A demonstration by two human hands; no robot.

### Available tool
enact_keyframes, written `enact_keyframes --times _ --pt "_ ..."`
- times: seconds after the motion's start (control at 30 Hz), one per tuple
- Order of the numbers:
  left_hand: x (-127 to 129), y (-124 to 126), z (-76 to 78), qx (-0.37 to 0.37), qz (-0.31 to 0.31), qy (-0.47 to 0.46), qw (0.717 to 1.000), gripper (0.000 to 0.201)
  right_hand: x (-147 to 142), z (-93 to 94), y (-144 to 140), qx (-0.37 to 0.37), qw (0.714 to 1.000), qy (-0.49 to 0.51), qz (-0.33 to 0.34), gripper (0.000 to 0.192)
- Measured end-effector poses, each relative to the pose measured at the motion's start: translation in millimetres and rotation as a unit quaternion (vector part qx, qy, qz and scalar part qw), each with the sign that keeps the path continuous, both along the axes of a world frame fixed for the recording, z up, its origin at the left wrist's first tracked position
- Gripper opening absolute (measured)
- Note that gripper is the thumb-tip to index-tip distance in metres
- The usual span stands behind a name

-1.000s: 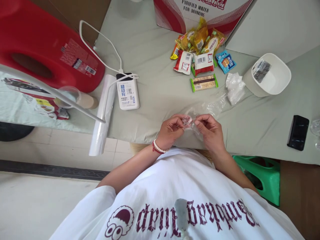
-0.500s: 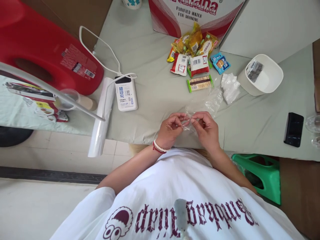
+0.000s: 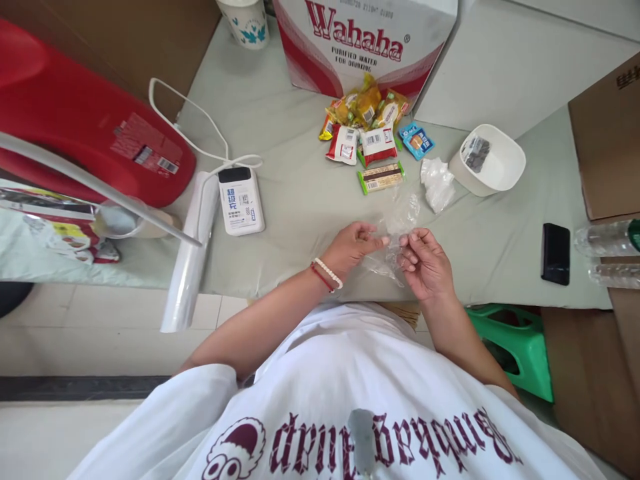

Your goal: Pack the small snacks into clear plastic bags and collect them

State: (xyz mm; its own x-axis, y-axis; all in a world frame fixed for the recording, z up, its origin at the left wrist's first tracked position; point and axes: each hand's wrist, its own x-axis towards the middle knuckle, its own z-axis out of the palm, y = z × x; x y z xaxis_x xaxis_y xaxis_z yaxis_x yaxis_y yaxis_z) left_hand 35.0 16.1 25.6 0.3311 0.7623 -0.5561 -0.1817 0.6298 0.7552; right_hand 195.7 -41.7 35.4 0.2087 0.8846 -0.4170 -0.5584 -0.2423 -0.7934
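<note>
A thin clear plastic bag (image 3: 400, 212), crumpled and see-through, stretches between my hands near the table's front edge. My right hand (image 3: 427, 263) pinches its near part between thumb and fingertips. On the other side, my left hand (image 3: 350, 250), with a beaded bracelet at the wrist, holds the bag between thumb and fingers; the fingertips are partly hidden behind the film. Just beyond lie a crumpled white plastic wrapper (image 3: 437, 185) and a green-ended snack bar (image 3: 381, 178).
Packaged snacks (image 3: 367, 107) are heaped against a water carton (image 3: 360, 47). A white bowl (image 3: 505, 170) stands to the right, with a black phone-like object (image 3: 555, 253) nearer me. Leftward are a power bank (image 3: 243, 203) with a cable, a plastic film roll (image 3: 183, 280) and a red jug (image 3: 95, 113).
My hands have moved a little apart, the right one rightward and turned more palm-up. The bag is spread wider between them. The camera view has shifted slightly.
</note>
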Motion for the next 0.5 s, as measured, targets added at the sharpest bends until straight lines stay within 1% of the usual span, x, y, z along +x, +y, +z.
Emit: enact_keyframes --times 0.03,0.07,0.13,0.2,0.23,0.27,0.3,0.33,0.4,0.43,0.47,0.5 --pt "3.9 1.8 -1.3 0.019 -0.017 0.022 0.999 0.036 1.4 0.5 -2.8 0.006 1.0 -0.012 -0.01 0.033" --pt "6.7 3.5 -3.8 0.035 -0.021 0.034 0.999 0.033 3.1 -0.1 -6.4 0.01 0.999 -0.025 -0.027 0.033" --pt "8.2 5.2 -11.1 0.061 0.012 0.043 0.997 0.03 8.5 -4.6 -16.8 0.013 0.996 -0.049 -0.076 0.035" --pt "4.2 3.4 -18.4 0.084 0.059 0.05 0.993 0.028 18.8 -11.2 -30.8 -0.012 0.99 -0.089 -0.105 0.038" --pt "0.7 1.0 -21.3 0.097 0.076 0.056 0.991 0.028 26.3 -13.9 -38.2 -0.036 0.987 -0.129 -0.092 0.039" --pt "-3.5 -2.3 -23.4 0.112 0.086 0.065 0.988 0.029 35.2 -15.3 -44.8 -0.064 0.978 -0.189 -0.061 0.04" --pt "-8.1 -6.2 -24.7 0.13 0.09 0.075 0.985 0.03 45.0 -15.3 -49.8 -0.087 0.959 -0.27 -0.025 0.042" --pt "-12.6 -10.5 -25.3 0.149 0.088 0.087 0.981 0.031 55.0 -13.7 -52.2 -0.099 0.927 -0.362 0.008 0.045" --pt "-20.5 -18.6 -24.5 0.186 0.078 0.115 0.973 0.032 71.0 -7.7 -46.8 -0.081 0.849 -0.52 0.05 0.057" --pt "-23.5 -21.8 -23.6 0.202 0.073 0.127 0.968 0.032 74.9 -4.8 -38.6 -0.061 0.823 -0.562 0.063 0.062" --pt "-26.0 -24.4 -22.5 0.217 0.07 0.138 0.964 0.032 74.7 -2.8 -27.0 -0.043 0.813 -0.575 0.082 0.067" --pt "-28.1 -26.2 -21.7 0.231 0.069 0.147 0.959 0.032 70.2 -2.5 -13.0 -0.03 0.818 -0.564 0.112 0.072"
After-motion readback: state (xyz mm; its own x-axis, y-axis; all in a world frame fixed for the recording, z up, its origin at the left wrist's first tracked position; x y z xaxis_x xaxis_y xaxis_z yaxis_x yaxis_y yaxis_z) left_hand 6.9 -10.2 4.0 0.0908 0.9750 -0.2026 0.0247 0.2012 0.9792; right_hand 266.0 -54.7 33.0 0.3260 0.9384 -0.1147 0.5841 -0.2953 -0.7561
